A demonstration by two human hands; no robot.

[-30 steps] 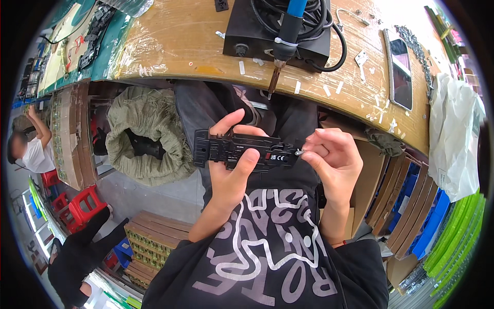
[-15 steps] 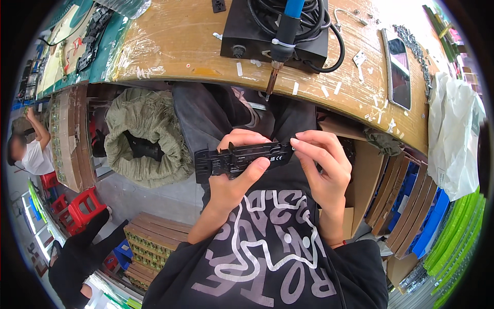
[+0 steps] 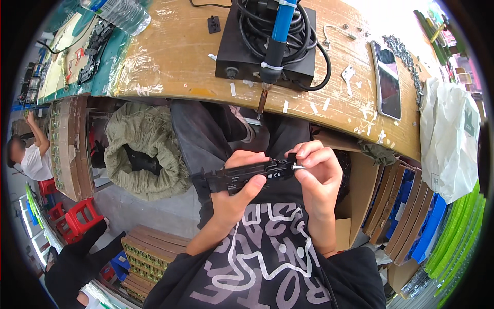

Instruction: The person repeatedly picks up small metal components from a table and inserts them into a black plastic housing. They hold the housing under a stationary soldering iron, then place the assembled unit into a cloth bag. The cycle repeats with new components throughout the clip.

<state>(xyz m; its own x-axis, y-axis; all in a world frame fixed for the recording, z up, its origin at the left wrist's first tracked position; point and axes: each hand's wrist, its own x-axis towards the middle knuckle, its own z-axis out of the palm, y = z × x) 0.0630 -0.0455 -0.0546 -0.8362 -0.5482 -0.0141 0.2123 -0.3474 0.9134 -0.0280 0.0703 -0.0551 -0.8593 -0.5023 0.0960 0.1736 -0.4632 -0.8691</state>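
A long black plastic housing with small pale print is held level above my lap. My left hand is closed around its middle, thumb on the near face and fingers behind. At the housing's right end, my right hand is closed in a pinch. A small silvery piece shows between its thumb and fingers, touching or right beside the end of the housing. A small black part sticks up there; whether it belongs to the housing I cannot tell.
A blue-handled soldering iron lies on a black box with coiled cable, its tip past the wooden table's edge. Also there are a phone, small metal parts and a bottle. A sack stands left; cardboard right.
The housing has turned slightly, its right end now showing an upright black part. My right fingers have closed in on that end, with the silvery piece showing more. The view has shifted a little.
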